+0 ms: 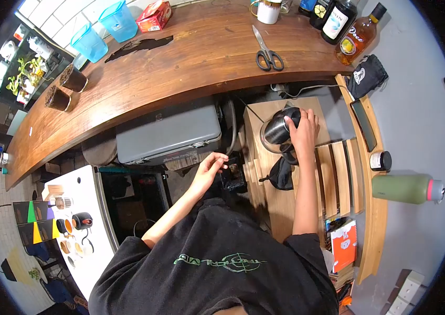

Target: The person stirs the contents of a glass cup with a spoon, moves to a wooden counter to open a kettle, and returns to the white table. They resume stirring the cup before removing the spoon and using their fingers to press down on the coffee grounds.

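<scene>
My right hand grips the black top of a dark, shiny cylindrical vessel, its fingers wrapped over the upper end. A black handle juts out from the vessel's near side, and a round silvery rim shows beneath it. The vessel is on a light wooden stand under the counter. Close by lies a black cloth pouch. My left hand hangs in the air left of the stand, fingers loosely bent and thumb a little apart, with nothing visible in it.
Scissors, bottles and blue containers stand or lie on the curved wooden counter. Below it sits a grey case. At right, a ledge holds a phone and a green bottle. Cups cover a white table at left.
</scene>
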